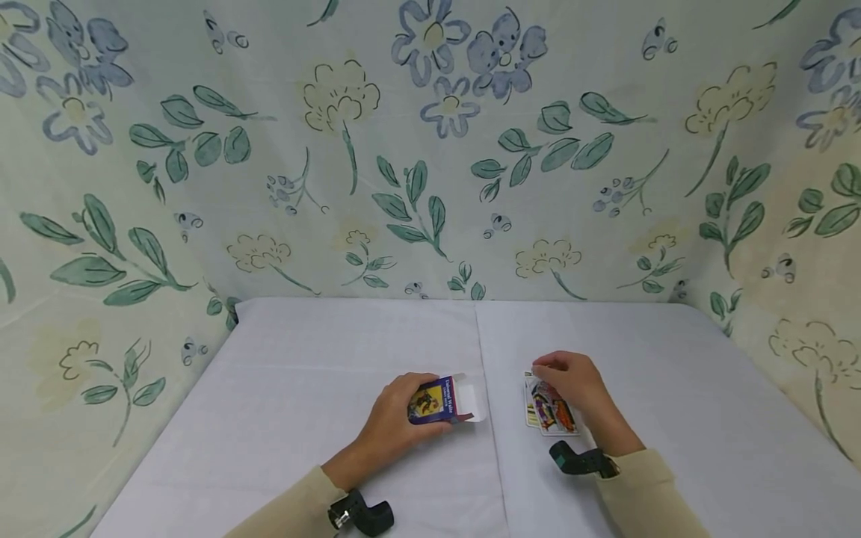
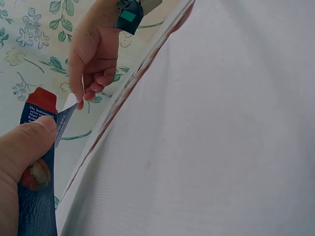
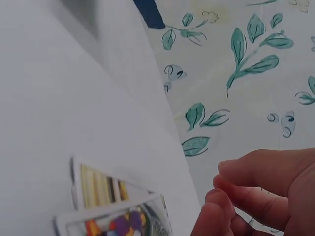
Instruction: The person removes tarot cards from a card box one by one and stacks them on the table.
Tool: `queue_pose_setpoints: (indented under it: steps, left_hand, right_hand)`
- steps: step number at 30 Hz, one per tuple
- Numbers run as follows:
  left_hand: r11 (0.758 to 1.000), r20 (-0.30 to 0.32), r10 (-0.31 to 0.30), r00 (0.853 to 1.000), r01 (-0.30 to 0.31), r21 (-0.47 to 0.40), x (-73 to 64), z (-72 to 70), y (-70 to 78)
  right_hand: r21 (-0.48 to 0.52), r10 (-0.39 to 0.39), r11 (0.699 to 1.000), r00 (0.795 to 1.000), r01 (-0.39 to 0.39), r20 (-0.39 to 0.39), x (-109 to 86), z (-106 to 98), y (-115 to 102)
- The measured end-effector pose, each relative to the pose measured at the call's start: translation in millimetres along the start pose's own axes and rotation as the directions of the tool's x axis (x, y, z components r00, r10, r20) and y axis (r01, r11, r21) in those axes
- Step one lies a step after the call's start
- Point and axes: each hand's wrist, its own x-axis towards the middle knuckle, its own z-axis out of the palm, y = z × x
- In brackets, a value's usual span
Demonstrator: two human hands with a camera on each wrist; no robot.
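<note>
My left hand (image 1: 397, 415) grips a blue tarot card box (image 1: 430, 401) with a yellow picture on its front. The box's end is open, its pale flap (image 1: 471, 398) sticking out to the right. In the left wrist view the thumb lies along the box's blue side (image 2: 37, 206), near a red end tab (image 2: 43, 98). Over the upper edge of a small stack of picture cards (image 1: 554, 413) is my right hand (image 1: 572, 377). The right wrist view shows its fingers loosely bent beside the cards (image 3: 115, 223), with no card visible between them.
A white cloth covers the table (image 1: 303, 351), with a crease running front to back between the hands. Floral fabric (image 1: 430, 187) hangs behind and at both sides. A dark wrist camera (image 1: 363, 514) sits on the left wrist and another camera (image 1: 581, 459) on the right.
</note>
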Motion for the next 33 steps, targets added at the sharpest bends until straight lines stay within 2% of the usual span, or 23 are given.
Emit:
queue_pose_setpoints:
  steps: [7, 10, 14, 19, 27, 33]
  left_hand:
    - [1.0, 0.0, 0.005, 1.0, -0.005, -0.003, 0.4, 0.5, -0.3]
    - [1.0, -0.001, 0.011, 1.0, -0.011, -0.006, 0.6, 0.6, -0.3]
    - [0.999, 0.002, 0.032, 0.999, -0.032, 0.002, 0.9, 0.2, -0.4]
    - [0.999, 0.013, 0.053, 0.998, -0.054, 0.004, 0.8, -1.0, -0.1]
    - [0.999, 0.02, 0.044, 0.999, -0.044, -0.027, 1.0, -2.1, 2.5]
    - [0.998, 0.023, 0.053, 0.998, -0.052, -0.02, 0.7, -2.6, 3.1]
  right_hand:
    - [0.071, -0.02, 0.997, 0.992, 0.011, 0.122, -14.2, 16.0, -24.6]
    - [0.107, -0.053, 0.994, 0.985, 0.036, 0.165, -24.1, 24.0, -35.0]
    - [0.143, -0.141, 0.983, 0.967, 0.112, 0.212, -37.5, 34.3, -45.3]
    - [0.175, -0.188, 0.974, 0.945, 0.144, 0.268, -48.8, 46.3, -50.1]
    - [0.177, -0.169, 0.978, 0.925, 0.114, 0.339, -55.8, 57.8, -50.4]
    - [0.168, -0.161, 0.98, 0.927, 0.108, 0.338, -55.9, 62.1, -48.9]
